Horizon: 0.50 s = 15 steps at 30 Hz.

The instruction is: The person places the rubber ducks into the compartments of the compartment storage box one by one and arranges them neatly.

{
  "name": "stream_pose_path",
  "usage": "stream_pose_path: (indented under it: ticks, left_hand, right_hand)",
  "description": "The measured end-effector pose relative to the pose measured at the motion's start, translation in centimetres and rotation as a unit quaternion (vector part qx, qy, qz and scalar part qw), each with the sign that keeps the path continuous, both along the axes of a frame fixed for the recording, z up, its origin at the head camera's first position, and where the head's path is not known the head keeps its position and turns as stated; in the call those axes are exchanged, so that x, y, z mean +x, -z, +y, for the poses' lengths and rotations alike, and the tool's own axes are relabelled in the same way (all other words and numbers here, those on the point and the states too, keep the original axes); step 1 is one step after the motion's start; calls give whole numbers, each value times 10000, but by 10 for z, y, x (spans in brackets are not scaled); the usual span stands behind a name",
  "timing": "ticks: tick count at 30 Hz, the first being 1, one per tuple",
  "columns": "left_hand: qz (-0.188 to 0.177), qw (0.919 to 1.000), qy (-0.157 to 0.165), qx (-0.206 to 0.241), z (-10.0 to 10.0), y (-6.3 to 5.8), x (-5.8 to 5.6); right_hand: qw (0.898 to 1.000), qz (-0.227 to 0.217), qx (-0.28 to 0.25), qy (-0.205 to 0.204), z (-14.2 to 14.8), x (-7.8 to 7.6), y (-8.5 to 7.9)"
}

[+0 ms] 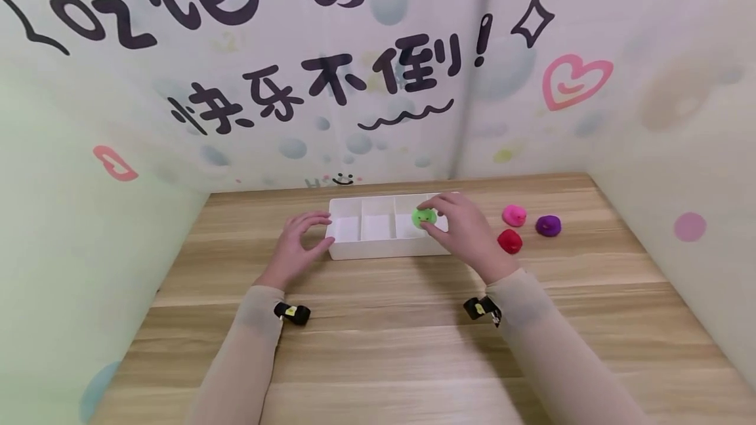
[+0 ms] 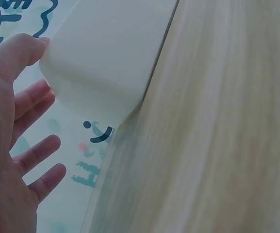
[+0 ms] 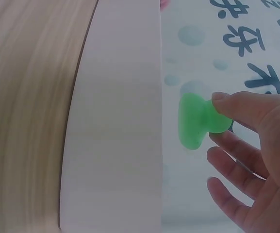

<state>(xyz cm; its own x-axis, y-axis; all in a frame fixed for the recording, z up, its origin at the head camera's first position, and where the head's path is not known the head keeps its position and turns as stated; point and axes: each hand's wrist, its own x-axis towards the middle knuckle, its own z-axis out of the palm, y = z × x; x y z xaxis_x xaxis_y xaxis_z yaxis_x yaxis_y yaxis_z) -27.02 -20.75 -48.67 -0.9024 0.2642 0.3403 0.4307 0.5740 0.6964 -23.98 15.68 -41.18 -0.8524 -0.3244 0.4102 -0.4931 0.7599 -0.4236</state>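
My right hand (image 1: 469,225) pinches a small green rubber duck (image 1: 424,218) by its head, between thumb and fingers. In the head view, the duck overlaps the third compartment from the left of a white divided tray (image 1: 392,248); in the right wrist view, the duck (image 3: 190,121) appears above the tray's rim. At the tray's left end is my left hand (image 1: 292,248), its thumb and fingers spread with fingertips right at the end wall. The left wrist view shows that thumb and index finger at the tray's edge, the other fingers apart from it.
To the right of the tray, a pink duck (image 1: 514,216), a red duck (image 1: 510,241) and a purple duck (image 1: 548,225) sit on the wooden table (image 1: 378,346). Printed walls (image 1: 331,136) enclose the table at the back and both sides.
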Motion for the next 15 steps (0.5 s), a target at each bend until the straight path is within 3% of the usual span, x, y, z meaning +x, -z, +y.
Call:
stream_pose_path:
  ticks: [5,15]
  left_hand:
    - [94,9999,48,45,1,0,-1]
    - [112,9998,64,123,1,0,-1]
  right_hand:
    - [9997,96,-94,-212,-18,-8,3]
    - [9984,-119,-219,-510,-49,-19,7]
